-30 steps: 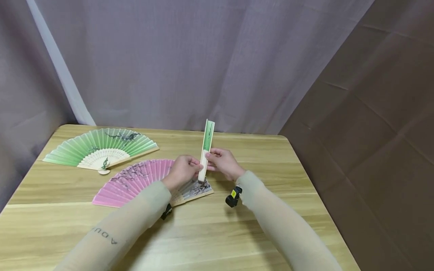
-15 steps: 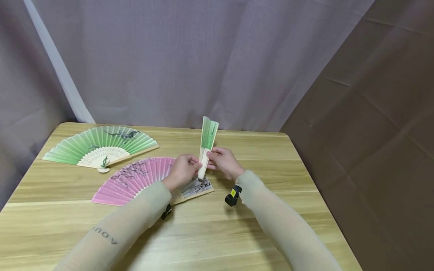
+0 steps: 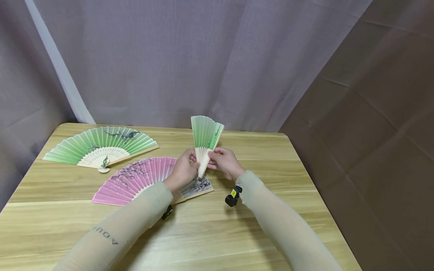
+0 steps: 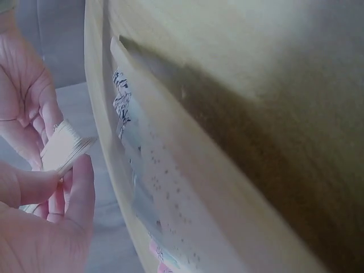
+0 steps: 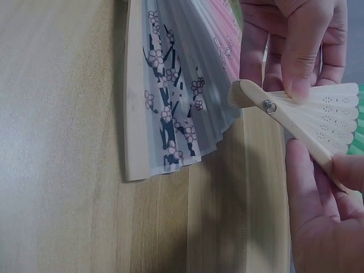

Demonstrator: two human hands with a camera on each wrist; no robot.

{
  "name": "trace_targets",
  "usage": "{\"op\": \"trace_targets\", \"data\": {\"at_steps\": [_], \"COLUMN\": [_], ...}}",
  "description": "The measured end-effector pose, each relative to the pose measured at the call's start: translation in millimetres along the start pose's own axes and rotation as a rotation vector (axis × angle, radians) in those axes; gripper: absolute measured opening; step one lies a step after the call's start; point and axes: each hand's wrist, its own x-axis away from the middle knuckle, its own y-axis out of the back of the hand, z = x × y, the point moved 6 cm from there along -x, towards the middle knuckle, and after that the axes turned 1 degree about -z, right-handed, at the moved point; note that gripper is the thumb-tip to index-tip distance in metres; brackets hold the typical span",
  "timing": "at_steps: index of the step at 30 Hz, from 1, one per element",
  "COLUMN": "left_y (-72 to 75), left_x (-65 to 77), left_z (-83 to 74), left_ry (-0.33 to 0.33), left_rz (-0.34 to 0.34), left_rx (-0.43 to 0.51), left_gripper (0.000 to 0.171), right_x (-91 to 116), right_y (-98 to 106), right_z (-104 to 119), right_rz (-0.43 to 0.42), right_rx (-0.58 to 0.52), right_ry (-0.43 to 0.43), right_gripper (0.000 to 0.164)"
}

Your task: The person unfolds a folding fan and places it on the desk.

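A green folding fan (image 3: 207,131) with pale ribs stands partly spread between my two hands, its narrow pivot end pointing down. My left hand (image 3: 184,165) pinches the ribs on the left side between thumb and fingers. On the other side, my right hand (image 3: 225,163) grips the right outer stick. The right wrist view shows the metal rivet (image 5: 269,106) and the pierced ribs (image 5: 335,114). Below the hands lies a spread pink folding fan (image 3: 135,178) that turns grey at its right end, with dark blossom branches. My left forearm covers part of it.
Another spread green fan (image 3: 101,148), with a dark branch print and a green tassel, lies at the back left of the wooden table (image 3: 271,169). A grey curtain (image 3: 162,64) hangs behind the table, and brown cloth (image 3: 373,131) rises on the right.
The held green fan was folded into a narrow strip and is now spread into a wedge. Its left side has moved leftward with my left fingers, while its right stick leans further right.
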Motion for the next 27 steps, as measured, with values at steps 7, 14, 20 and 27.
{"op": "trace_targets", "data": {"at_steps": [7,14,20,27], "left_y": [0.4,0.5,-0.3,2.4], "left_x": [0.0,1.5,1.9,1.9], "left_z": [-0.9,-2.1,0.0,0.0], "left_ry": [0.026,0.048,0.075,0.074], "left_rz": [-0.006,-0.009,-0.010,-0.050], "left_rx": [0.037,0.072,0.143,0.181], "left_gripper": [0.025,0.024,0.024,0.024], "right_x": [-0.4,3.3,2.8,1.4], "right_y": [4.1,6.2,8.1,8.4], "right_z": [-1.6,0.3,-2.1,-5.5], "right_rz": [-0.019,-0.039,-0.046,-0.051], "right_rx": [-0.040,-0.041,-0.049,-0.088], "right_ry": [0.000,-0.009,-0.016,-0.019], "right_gripper": [0.022,0.025,0.028,0.025]}}
